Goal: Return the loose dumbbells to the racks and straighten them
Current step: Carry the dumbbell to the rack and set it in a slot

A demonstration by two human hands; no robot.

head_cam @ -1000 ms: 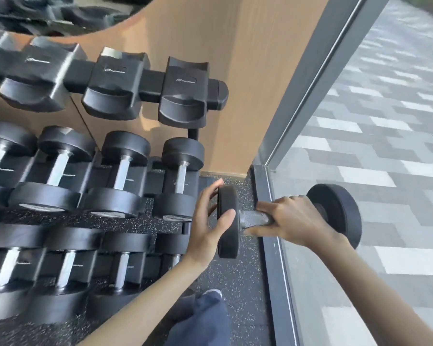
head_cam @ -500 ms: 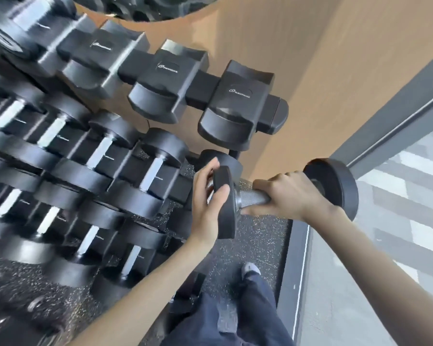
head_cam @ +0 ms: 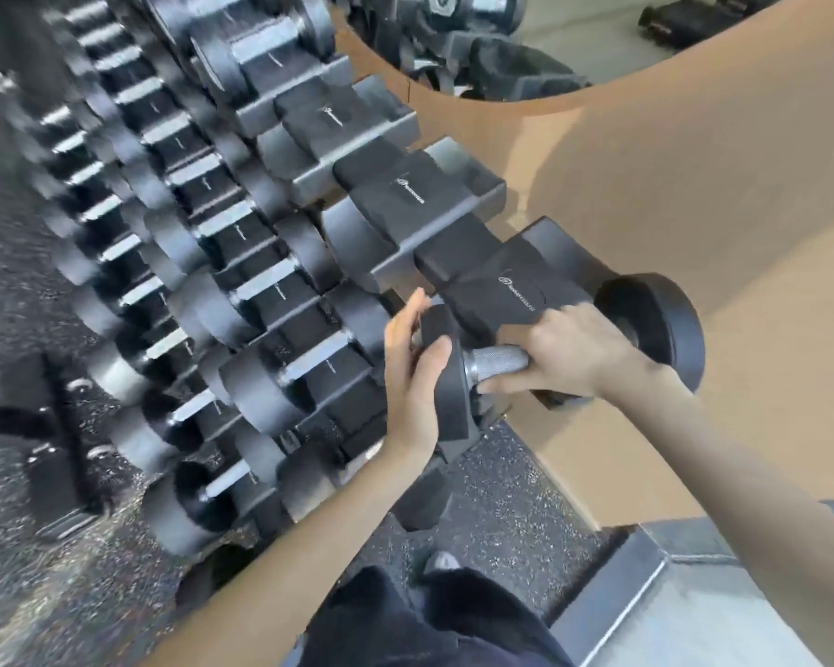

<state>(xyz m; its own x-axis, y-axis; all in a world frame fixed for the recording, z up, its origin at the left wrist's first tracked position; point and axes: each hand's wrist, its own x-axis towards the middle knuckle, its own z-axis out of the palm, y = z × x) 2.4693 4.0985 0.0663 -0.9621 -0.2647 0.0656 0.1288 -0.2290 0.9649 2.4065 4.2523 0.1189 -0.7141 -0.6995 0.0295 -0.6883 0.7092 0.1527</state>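
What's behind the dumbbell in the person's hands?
An empty rack cradle sits just behind the dumbbell. The right hand and the dumbbell cover the cradle's near edge.

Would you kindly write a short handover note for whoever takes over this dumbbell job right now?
Right hand: grips the knurled handle of the loose dumbbell.
Left hand: steadies the dumbbell's left head, palm against its face and thumb over the rim.
Position: the dumbbell is in the air just in front of the empty end cradle on the rack's top tier. It is not seated.
Done: the lower tiers are filled with racked dumbbells.
Left: set this one into a cradle, probably the end one, then straighten it. The other top cradles in view also look empty.
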